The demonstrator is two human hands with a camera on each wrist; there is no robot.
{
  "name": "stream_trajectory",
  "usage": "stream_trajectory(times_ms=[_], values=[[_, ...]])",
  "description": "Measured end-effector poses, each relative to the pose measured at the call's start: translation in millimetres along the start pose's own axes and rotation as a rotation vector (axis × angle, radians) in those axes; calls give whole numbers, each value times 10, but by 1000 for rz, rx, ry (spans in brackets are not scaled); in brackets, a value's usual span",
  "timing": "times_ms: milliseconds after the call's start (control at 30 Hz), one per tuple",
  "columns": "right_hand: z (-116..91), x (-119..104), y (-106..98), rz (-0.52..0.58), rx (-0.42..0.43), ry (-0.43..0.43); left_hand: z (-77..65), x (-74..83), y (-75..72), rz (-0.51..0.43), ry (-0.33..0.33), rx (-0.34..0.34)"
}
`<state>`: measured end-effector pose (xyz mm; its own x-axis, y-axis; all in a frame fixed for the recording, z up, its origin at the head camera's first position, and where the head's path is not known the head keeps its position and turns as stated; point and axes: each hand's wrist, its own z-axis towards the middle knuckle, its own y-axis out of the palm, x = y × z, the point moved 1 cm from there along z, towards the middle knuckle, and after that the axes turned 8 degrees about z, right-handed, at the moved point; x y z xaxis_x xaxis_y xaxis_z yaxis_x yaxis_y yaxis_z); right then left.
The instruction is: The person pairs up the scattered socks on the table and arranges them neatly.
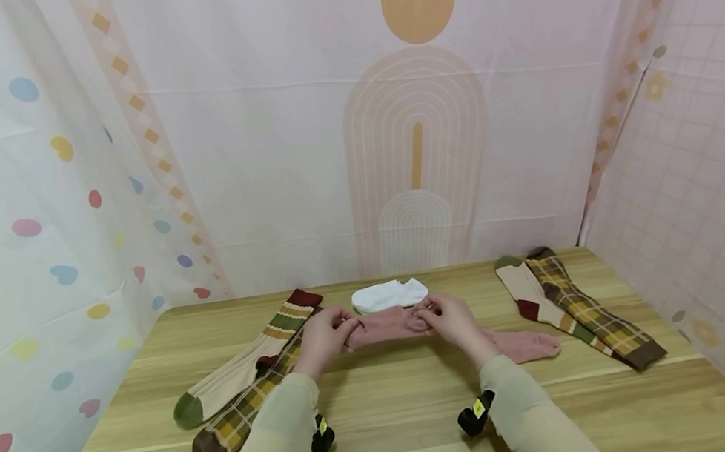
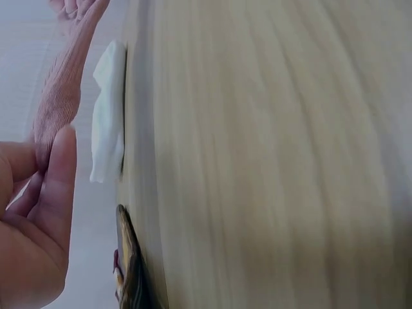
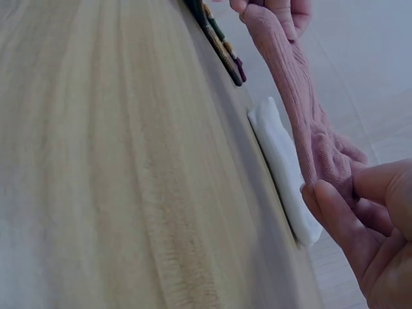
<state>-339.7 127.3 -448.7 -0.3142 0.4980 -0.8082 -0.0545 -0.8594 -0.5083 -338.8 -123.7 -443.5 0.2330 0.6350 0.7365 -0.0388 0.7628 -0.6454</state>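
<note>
A pink ribbed sock is stretched sideways between both hands, lifted above the table. The left hand pinches its left end between thumb and fingers. At the other end the right hand pinches the fabric, which is bunched there in the right wrist view. Just behind the held sock a white ankle sock lies flat. Another pink sock rests on the table to the right, partly hidden by the right forearm.
On the left lie a cream striped sock and a yellow-brown plaid sock, partly under the left arm. At the right are a similar striped sock and a plaid sock. Patterned cloth hangs behind the wooden table.
</note>
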Motion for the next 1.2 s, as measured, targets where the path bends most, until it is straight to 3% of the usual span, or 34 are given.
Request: stream_trajectory(times_ms=[267,400,633,833,1033,1200], values=[[47,45,-11,-14,31,31,77,72,80,22,-28,33],[45,72,-11,-8,18,63,93,55,135,99,-17,38],[30,124,8,-21,-8,98,80,23,211,167,-29,-6],[38,140,2,-113,-1,62,58,52,216,194,0,-11],[21,115,-28,-54,-30,113,42,74,209,193,-9,-36],[-10,100,-92,-116,-34,121,29,64,173,186,-23,-45]])
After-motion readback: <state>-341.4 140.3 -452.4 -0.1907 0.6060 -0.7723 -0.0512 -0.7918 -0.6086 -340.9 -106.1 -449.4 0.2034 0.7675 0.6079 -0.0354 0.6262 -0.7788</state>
